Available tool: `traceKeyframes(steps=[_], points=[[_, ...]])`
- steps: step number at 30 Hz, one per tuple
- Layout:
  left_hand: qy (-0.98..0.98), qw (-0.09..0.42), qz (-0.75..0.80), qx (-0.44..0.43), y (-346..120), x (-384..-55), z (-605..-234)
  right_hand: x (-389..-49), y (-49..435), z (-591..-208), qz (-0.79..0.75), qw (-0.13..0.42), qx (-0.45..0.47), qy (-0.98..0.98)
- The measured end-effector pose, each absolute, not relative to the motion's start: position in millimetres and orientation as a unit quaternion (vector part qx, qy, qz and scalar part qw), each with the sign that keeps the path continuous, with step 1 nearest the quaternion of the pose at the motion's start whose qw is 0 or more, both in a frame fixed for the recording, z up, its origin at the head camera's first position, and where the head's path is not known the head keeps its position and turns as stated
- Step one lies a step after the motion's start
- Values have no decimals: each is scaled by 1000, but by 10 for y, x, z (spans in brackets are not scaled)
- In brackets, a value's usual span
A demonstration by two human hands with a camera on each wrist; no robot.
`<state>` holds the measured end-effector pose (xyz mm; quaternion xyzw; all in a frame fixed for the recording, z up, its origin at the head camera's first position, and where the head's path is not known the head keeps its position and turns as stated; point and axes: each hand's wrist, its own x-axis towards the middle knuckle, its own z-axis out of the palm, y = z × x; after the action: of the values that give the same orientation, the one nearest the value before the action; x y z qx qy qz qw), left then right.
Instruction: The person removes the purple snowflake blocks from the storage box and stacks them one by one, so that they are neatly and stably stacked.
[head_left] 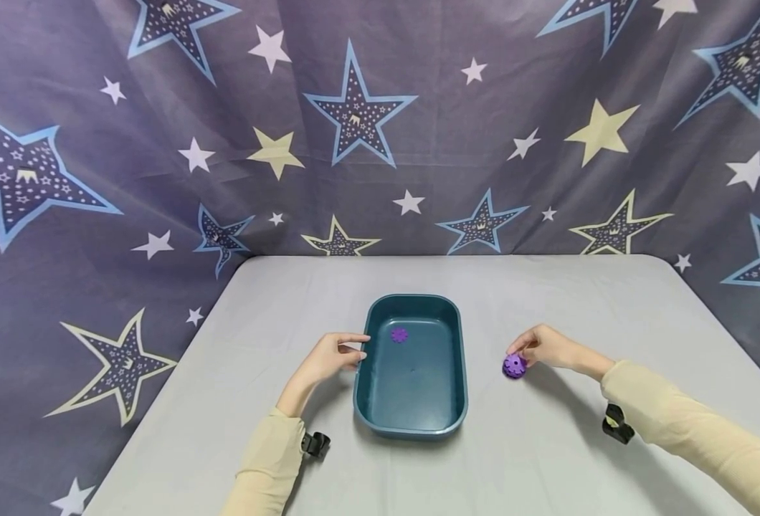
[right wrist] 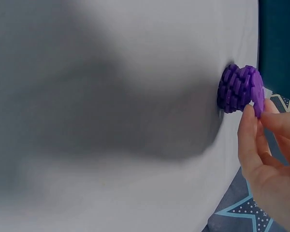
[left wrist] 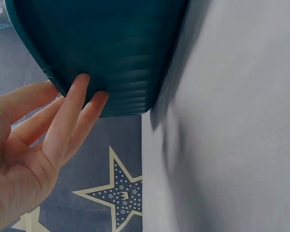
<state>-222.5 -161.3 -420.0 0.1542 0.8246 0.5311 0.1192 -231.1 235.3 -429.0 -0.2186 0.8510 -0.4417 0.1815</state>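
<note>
My right hand [head_left: 546, 345] pinches the top disc [right wrist: 257, 92] of a short stack of purple gear-shaped discs [head_left: 513, 367] between thumb and fingertips. The stack stands on the table, right of a teal bin [head_left: 412, 427]; its toothed layers show side-on in the right wrist view. At the bin's left side is my left hand [head_left: 325, 360], its fairly straight fingers touching the rim and outer wall. Two of those fingertips [left wrist: 80, 89] lie against the wall in the left wrist view. One flat purple gear-shaped disc [head_left: 399, 335] lies inside the bin, toward its far left.
A pale grey cloth covers the table [head_left: 302, 301]. Behind it and to both sides hangs a dark star-patterned curtain [head_left: 406, 193]. Each wrist wears a black camera mount, one at the left sleeve [head_left: 316, 444] and one at the right sleeve [head_left: 617, 424].
</note>
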Motion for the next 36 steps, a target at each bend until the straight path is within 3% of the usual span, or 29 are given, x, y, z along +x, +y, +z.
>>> traceKeyframes(steps=[23,36], points=[[823,121,533,155,-1616,-2230,-4209,-2320,2368,-4330,-434,162,-222,858],[826,121,529,154,-1624,-2241,-4226,-2387,2289,-4124,-404,110,-231,878]])
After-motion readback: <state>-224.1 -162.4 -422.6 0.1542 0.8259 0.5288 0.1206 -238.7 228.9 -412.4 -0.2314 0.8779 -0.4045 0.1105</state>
